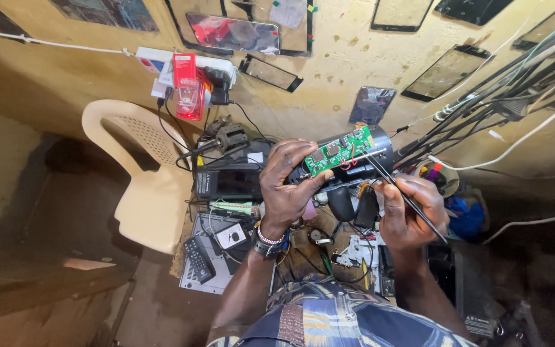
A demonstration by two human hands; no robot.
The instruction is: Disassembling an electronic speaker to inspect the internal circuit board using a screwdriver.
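My left hand [288, 186] grips a black device body [380, 144] with a green circuit board [340, 151] on top, held up over the bench. Red wires loop beside the board. My right hand [409, 212] holds a pair of thin metal tweezers [396, 186], whose tips touch the right end of the board. A beaded bracelet and a watch sit on my left wrist.
A cluttered workbench [239, 257] lies below with a black power unit [229, 180], a remote and small tools. A cream plastic chair [142, 173] stands to the left. Glass phone screens hang on the yellow wall [342, 71]. A bundle of cables [502, 96] runs at the right.
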